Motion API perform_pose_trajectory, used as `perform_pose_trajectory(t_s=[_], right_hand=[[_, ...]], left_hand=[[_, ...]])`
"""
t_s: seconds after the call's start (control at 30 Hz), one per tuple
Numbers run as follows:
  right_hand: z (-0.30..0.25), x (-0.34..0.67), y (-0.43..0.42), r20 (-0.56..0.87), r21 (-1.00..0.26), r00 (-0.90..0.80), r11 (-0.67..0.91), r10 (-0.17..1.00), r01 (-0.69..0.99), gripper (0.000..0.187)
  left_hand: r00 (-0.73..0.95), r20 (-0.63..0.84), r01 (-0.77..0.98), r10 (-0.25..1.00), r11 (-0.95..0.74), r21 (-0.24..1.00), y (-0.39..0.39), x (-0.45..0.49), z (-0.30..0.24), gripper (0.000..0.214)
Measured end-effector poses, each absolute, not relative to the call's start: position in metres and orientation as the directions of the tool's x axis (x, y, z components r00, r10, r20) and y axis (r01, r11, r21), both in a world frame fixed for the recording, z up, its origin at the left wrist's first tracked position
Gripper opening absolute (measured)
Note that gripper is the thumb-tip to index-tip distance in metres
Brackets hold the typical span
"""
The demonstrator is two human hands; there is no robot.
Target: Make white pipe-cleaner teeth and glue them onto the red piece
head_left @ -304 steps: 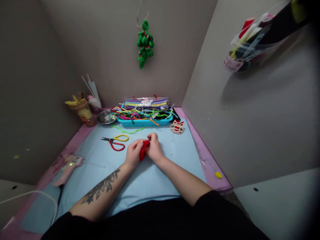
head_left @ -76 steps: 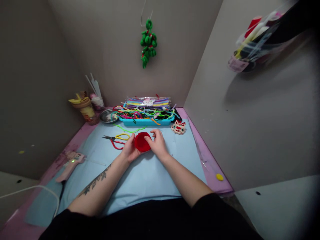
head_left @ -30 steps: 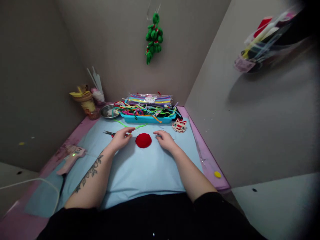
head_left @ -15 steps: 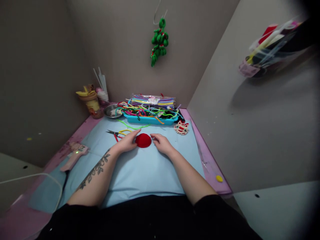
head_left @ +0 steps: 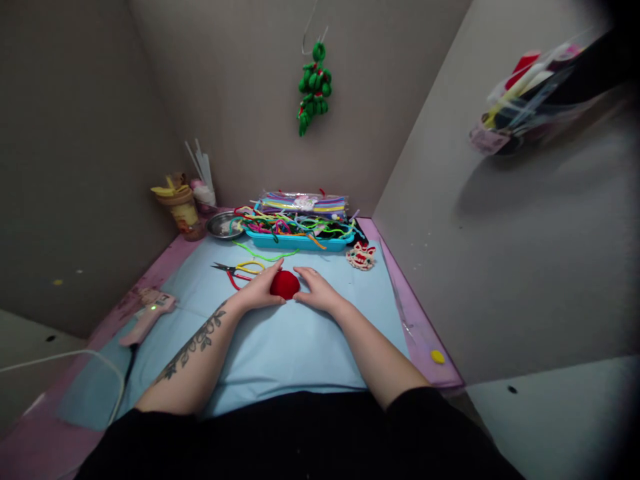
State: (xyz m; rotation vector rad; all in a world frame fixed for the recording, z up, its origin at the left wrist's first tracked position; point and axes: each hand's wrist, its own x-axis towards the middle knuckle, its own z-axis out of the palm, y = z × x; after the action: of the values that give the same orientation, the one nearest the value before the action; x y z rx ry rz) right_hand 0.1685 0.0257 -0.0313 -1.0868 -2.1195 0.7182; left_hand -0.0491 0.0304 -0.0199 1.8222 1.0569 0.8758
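Note:
A red, rounded, soft-looking ball (head_left: 285, 285) rests on the light blue cloth between my hands. My left hand (head_left: 261, 288) curves around its left side, fingers behind and thumb in front. On the opposite side my right hand (head_left: 316, 291) cups it, with the thumb near its front edge. The underside of the ball is hidden. Just left of my left hand lie scissors or snips (head_left: 235, 270) with dark blades and one yellow and one red handle, partly covered by that hand.
Behind stands a blue tray (head_left: 300, 241) of colourful pipe cleaners, beside a metal dish (head_left: 225, 227). A beige-and-red crafted face (head_left: 361, 256) lies right. A pink glue gun (head_left: 150, 319) with a lit green light sits left. A green strip (head_left: 265, 257) and yellow lump (head_left: 437, 357) also lie there.
Both hands have closed in around the red ball. The right hand has moved left to it, and both thumbs have come round to its front.

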Motion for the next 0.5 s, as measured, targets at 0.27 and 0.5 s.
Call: perform_pose_trajectory(t_s=[0.27, 0.5], right_hand=[[-0.038, 0.159, 0.027, 0.283, -0.814, -0.343, 0.414, 0.896, 0.407, 0.063], [-0.036, 0.156, 0.026, 0.034, -0.957, -0.153, -0.011, 0.988, -0.289, 0.049]], left_hand=[[0.097, -0.064, -0.195, 0.993, 0.083, 0.977, 0.029, -0.036, -0.007, 0.082], [-0.060, -0.280, -0.662, 0.958, 0.172, 0.730, 0.035, -0.028, -0.003, 0.059]])
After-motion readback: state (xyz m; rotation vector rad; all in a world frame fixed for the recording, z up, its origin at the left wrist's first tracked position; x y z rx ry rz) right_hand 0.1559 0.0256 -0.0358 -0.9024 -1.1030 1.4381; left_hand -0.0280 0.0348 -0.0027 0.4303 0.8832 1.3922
